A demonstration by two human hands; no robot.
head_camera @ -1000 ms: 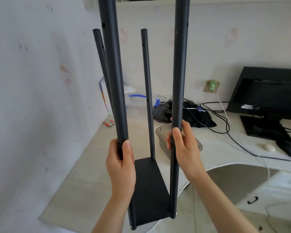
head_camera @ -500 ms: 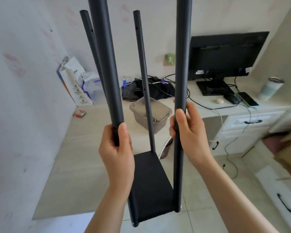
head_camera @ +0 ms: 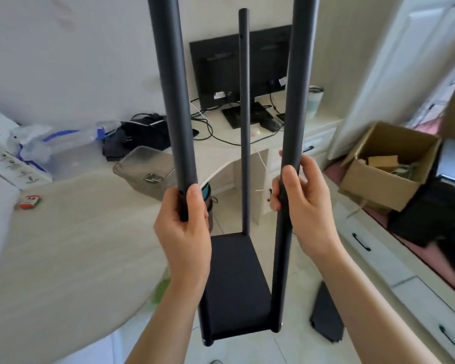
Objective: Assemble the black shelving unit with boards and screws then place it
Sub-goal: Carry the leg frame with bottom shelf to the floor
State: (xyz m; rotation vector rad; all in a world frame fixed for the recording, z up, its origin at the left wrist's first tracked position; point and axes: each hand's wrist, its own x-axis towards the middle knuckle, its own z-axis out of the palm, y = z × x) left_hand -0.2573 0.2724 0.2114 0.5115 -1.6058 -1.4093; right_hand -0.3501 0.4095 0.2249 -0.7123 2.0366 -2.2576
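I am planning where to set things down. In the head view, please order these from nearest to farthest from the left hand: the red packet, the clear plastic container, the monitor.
1. Clear plastic container, on the desk, just up-left of the left hand.
2. Red packet, far left on the desk.
3. Monitor, at the back by the wall.

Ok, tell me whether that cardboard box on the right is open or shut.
Open: the cardboard box has its flaps up, with brown scraps visible inside.
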